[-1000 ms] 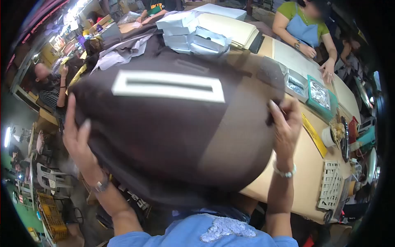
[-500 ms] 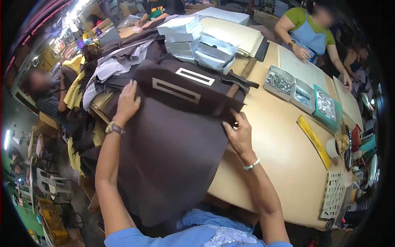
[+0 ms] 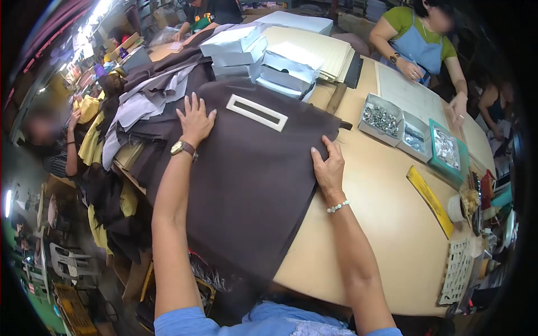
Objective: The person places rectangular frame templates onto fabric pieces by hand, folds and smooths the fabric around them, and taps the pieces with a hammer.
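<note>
A dark brown sheet of cloth or similar material (image 3: 246, 185) lies over the table and hangs past its front edge. Near its far end sits a white rectangular frame (image 3: 235, 102) with a dark slot in the middle. My left hand (image 3: 195, 122) rests flat on the sheet's left part, fingers spread. At the right edge of the sheet is my right hand (image 3: 329, 165), thumb and fingers apart, touching that edge. A wooden handle (image 3: 336, 98) sticks out beyond the sheet's far edge; the rest of that tool is mostly covered.
White boxes (image 3: 232, 42) and a stack of cream sheets (image 3: 311, 47) stand at the back. On the right are a box of small metal parts (image 3: 381, 117), a teal tray (image 3: 448, 151) and a yellow strip (image 3: 428, 201). Dark and grey cloth (image 3: 151, 89) is piled left. Co-workers are nearby.
The sheet's raised, blurred far part now lies flat over the hammer heads. One pale frame shows instead of two. My left hand has moved right; my right hand has shifted slightly.
</note>
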`<state>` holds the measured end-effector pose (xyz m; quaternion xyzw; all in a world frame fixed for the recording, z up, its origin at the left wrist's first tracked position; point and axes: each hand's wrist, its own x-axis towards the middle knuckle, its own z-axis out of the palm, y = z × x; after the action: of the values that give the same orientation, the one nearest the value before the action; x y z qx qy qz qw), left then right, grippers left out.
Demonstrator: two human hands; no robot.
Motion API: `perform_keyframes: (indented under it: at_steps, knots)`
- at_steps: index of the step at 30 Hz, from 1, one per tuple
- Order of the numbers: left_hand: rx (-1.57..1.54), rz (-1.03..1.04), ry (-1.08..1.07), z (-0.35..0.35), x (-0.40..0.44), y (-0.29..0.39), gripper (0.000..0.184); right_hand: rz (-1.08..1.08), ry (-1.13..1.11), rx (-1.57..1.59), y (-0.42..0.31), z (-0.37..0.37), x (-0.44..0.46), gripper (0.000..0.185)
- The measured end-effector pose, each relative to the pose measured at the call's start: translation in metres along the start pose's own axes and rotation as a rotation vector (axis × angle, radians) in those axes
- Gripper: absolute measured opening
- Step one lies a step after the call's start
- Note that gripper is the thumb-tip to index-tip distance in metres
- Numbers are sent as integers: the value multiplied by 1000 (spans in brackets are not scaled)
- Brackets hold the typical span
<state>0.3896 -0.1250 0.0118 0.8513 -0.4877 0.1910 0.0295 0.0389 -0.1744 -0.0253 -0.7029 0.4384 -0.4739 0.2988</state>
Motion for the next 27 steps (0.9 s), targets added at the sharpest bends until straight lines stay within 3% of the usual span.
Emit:
perform_keyframes:
  at_steps: [6, 13, 18, 22, 25, 27]
  knots:
    - [-271, -156, -196, 44, -8, 26, 74, 33, -8, 35, 9, -1, 0, 49]
    - [-301, -202, -188, 49, 0, 19, 74, 49, -34, 21, 7, 1, -1, 53]
    - [-426, -57, 160, 31, -3, 68, 73, 55, -26, 22, 5, 0, -1, 53]
    - [-492, 72, -24, 4, -23, 133, 78, 20, -5, 26, 5, 0, -2, 48]
    - [-374, 48, -187, 4, -25, 154, 81, 69, 22, 229, 11, -1, 0, 41]
    - [-397, 8, -153, 13, -21, 157, 82, 91, 59, 325, 22, 3, 1, 42]
